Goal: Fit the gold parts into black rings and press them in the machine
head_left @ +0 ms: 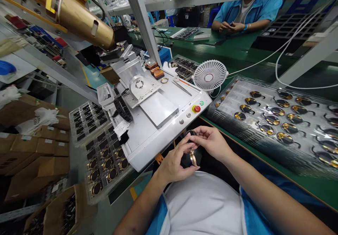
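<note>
My left hand (175, 161) is curled around a gold-rimmed round case (193, 157), which looks like a watch case, with the thumb at its lower edge. My right hand (212, 141) pinches a small round black disc (192, 133) just above that case. The left fingertips reach up to the disc too, so the two hands meet. Fingers cover parts of both pieces. Both hands are held in front of the white shirt, close to the front edge of a white machine base (158, 136).
The base carries a metal fixture (139, 85), a red button (196, 109) and tweezers (182, 87). A white fan (210, 75) stands behind. Right is a tray (224, 111) of round parts with black tails; left, a tray (88, 189) of gold-rimmed cases. A co-worker (245, 13) sits opposite.
</note>
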Available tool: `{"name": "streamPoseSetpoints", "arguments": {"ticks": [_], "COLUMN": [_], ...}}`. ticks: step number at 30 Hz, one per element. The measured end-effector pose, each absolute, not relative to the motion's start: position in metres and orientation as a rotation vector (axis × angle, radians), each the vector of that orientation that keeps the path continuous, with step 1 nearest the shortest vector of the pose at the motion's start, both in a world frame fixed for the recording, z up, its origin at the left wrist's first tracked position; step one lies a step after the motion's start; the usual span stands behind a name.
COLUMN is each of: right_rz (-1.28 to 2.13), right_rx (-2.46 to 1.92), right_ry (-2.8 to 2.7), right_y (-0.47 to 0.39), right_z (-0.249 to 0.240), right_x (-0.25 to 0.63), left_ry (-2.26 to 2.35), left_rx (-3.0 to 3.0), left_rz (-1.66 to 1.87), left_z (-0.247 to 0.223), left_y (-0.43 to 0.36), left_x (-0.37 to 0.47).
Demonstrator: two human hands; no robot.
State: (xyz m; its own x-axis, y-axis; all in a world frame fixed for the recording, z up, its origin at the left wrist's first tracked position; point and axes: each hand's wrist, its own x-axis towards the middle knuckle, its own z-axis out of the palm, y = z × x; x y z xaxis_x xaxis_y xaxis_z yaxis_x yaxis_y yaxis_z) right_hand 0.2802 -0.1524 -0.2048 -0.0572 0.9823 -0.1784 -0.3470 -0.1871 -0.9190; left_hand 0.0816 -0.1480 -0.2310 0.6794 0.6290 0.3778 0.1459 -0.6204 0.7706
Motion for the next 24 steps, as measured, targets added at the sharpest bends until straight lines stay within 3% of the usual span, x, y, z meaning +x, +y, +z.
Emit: {"name": "streamPoseSetpoints", "arguments": {"ticks": [17, 24], "right_rz": [1.757, 1.585], "right_rx": [-1.058, -1.111], "right_ry": [-0.624, -0.668], "right_y": [-0.168, -0.175], "right_z": [-0.194, -0.187], "right_x": [0.26, 0.239], "left_ry": [0.575, 0.55], "left_rx": [1.169, 1.17], "left_rz": [1.177, 1.156], "left_z": [-0.25, -0.259], "left_y": [-0.141, -0.147], "left_x": [0.076, 0.076]}}
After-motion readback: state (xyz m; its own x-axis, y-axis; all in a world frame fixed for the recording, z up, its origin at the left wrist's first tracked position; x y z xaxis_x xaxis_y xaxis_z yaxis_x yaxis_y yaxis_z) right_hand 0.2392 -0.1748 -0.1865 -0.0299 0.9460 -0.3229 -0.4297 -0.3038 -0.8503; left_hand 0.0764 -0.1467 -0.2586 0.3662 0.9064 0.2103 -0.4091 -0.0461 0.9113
